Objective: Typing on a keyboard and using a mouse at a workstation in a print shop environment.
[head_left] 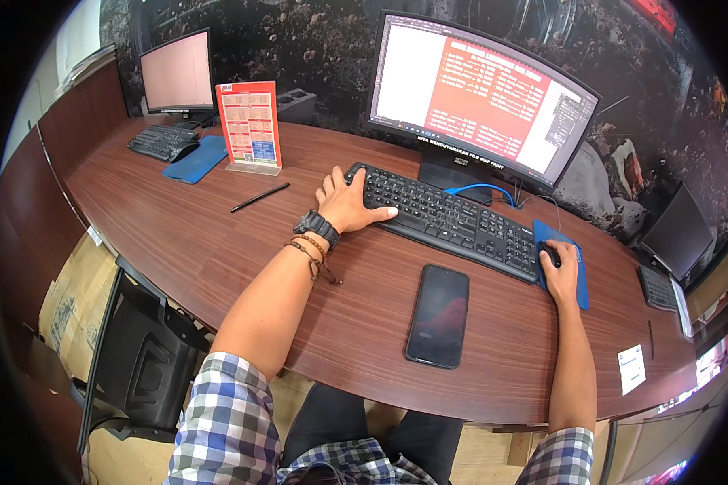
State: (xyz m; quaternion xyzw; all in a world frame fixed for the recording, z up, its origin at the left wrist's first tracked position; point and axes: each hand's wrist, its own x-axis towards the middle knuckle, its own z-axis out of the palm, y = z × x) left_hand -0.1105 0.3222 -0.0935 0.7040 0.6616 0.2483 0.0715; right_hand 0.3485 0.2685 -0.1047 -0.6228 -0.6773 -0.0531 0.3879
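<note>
My left hand (pixel 346 202) rests on the left end of a black keyboard (pixel 445 214), fingers spread, the thumb stretched along its front edge. A dark watch and beaded bracelets circle that wrist. At the keyboard's right end, my right hand (pixel 561 273) is wrapped over a black computer mouse (pixel 549 255), which it partly hides. The mouse sits on a blue mouse pad (pixel 581 301). Behind the keyboard stands a curved monitor (pixel 485 89), lit with a red page of white text in an editing window. A black smartphone (pixel 438 317) lies screen up in front of the keyboard.
A black pen (pixel 260 198) and a red-and-white sign in a clear stand (pixel 251 125) are to the left. Farther left are a second monitor (pixel 176 73) and keyboard (pixel 163 143). A white card (pixel 632 369) lies at right; a black chair (pixel 141 356) stands front left.
</note>
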